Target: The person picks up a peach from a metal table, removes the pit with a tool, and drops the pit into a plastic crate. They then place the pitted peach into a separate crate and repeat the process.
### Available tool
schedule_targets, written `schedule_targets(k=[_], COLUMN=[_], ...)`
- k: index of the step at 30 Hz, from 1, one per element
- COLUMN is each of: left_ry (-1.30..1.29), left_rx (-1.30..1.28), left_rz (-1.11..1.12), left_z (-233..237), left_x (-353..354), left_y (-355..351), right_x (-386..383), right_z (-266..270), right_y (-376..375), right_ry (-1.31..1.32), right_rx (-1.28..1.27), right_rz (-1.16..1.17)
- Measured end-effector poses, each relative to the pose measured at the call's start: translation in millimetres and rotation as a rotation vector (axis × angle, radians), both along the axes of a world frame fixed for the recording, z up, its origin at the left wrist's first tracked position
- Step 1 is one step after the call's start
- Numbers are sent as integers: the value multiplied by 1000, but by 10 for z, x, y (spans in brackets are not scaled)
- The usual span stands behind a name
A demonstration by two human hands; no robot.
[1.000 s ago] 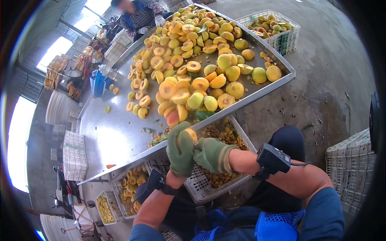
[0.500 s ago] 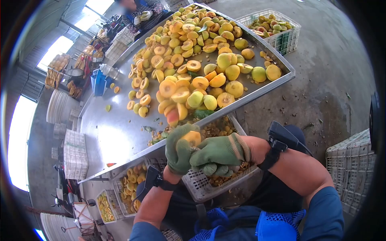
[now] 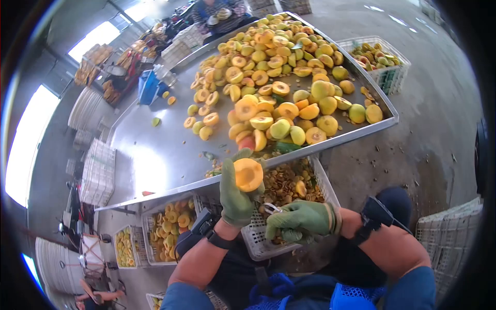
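Note:
My left hand [image 3: 235, 200], in a green glove, holds up a yellow peach half [image 3: 248, 174] with a smooth hollow in its cut face. My right hand [image 3: 304, 219], gloved the same way, is closed around a small metal tool with a looped end [image 3: 272, 208]; its handle is hidden in the fist. The two hands are apart. Below them stands a white plastic crate [image 3: 264, 249] with pits and brown scraps in it. A heap of halved peaches [image 3: 279, 87] covers much of the metal table [image 3: 155, 170] just beyond.
A raised rim [image 3: 356, 133] edges the table. Crates of peach halves [image 3: 168, 232] stand at the lower left, and another fruit crate [image 3: 390, 77] at the right. Stacked crates [image 3: 447, 243] are at far right. Across the table sits a person in gloves [image 3: 219, 18].
My hands have separated: the right hand with the tool has drawn back down and right. The left hand has turned the peach half's hollow face upward. The view has shifted slightly.

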State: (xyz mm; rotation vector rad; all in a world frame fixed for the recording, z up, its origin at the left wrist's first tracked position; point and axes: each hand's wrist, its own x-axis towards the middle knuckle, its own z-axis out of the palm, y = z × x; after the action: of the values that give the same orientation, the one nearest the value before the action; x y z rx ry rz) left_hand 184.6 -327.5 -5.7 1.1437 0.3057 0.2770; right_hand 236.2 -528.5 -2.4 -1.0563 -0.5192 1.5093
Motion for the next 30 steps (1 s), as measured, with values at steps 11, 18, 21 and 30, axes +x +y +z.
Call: schedule_targets(k=[11,18,21,30], left_ry=[134,596,825,1298], left_rx=[194,1121,1459,1528], left_rz=[101,339,452,463], left_z=[256,249,-246,-840], left_x=[-850,-1888,-2386,-2531], left_y=[1002,2374,3334,4024], right_x=[-653,-666,-666,-657], right_z=[332,337,379,298], right_y=[-360,-470,-481,-390], right_ry=[-307,-585,-710,-864], right_rx=[-206,-130,-150,-130], right_rz=[13,-24,69,-20])
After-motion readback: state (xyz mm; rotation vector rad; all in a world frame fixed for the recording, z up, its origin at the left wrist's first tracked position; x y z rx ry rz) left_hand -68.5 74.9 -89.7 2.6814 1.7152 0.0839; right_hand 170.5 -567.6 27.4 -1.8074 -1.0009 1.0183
